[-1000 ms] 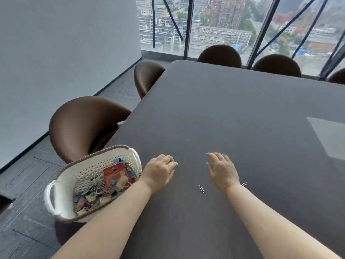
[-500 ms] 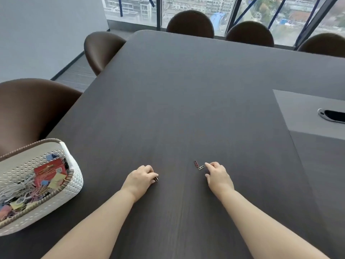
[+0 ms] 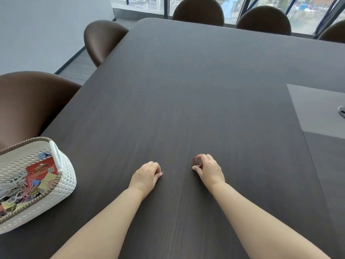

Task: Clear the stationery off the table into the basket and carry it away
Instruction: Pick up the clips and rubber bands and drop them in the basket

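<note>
A white perforated basket [image 3: 66, 176] with a brown rim sits at the table's left edge, holding paper clips, binder clips, sticky notes and a red card. My left hand [image 3: 146, 176] rests on the dark table [image 3: 186, 90] with curled fingers pinching a small pink paper clip [image 3: 161, 173]. To its right, my right hand [image 3: 210, 169] pinches a red paper clip [image 3: 194, 161] between thumb and forefinger, and a second red clip [image 3: 198, 166] sits under its lower fingers.
Brown chairs stand along the left side [image 3: 31, 101] [image 3: 101, 40] and the far end [image 3: 197, 11] [image 3: 263, 20]. A lighter grey panel [image 3: 317, 109] with a cable opening [image 3: 341, 111] is set into the table at right. Windows lie beyond.
The view has tilted down and right, so the basket sits further left. My right hand closed on the red clips that lay beside its fingertips; my left hand keeps hold of its clip.
</note>
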Action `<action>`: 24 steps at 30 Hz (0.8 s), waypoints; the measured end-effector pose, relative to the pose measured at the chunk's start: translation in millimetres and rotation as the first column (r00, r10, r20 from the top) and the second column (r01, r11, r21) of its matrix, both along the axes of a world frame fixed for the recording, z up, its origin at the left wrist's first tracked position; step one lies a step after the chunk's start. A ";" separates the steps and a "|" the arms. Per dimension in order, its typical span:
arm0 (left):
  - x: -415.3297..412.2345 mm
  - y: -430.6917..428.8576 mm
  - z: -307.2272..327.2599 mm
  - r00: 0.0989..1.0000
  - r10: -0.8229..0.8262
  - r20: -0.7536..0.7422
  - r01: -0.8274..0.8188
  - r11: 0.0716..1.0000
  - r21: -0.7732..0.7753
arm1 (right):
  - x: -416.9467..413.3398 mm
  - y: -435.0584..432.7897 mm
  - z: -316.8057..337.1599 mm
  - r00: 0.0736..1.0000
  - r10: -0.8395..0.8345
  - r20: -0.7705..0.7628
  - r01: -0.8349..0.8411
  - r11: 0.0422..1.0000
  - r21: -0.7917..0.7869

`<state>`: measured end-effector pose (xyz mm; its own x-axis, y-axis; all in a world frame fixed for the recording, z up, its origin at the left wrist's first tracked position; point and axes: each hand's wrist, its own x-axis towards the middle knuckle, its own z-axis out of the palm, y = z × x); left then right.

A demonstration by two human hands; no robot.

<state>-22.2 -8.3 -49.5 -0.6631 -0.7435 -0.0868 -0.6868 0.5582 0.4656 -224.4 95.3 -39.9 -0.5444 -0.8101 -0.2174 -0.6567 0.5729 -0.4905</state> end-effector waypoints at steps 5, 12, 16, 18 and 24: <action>5.6 7.5 -18.3 0.985 0.067 -0.159 -0.078 0.995 -0.061 | 3.9 -1.1 -11.4 0.994 -0.106 0.005 0.106 0.984 -0.142; 7.6 7.4 -31.4 0.982 0.019 -0.189 -0.063 0.971 -0.229 | 3.1 1.9 -20.1 0.991 -0.126 -0.045 0.114 0.973 -0.201; 7.1 7.3 -29.8 0.978 0.039 -0.204 -0.088 0.968 -0.235 | 5.4 -1.8 -19.3 0.983 -0.003 -0.184 -0.005 0.999 -0.043; 7.5 8.2 -28.8 0.978 0.041 -0.205 -0.089 0.969 -0.232 | 6.1 -2.7 -17.6 0.971 0.055 -0.232 -0.044 0.998 0.050; 6.8 9.3 -26.7 0.977 0.065 -0.204 -0.110 0.970 -0.216 | 6.8 1.0 -9.7 0.991 -0.032 -0.128 0.031 0.999 -0.005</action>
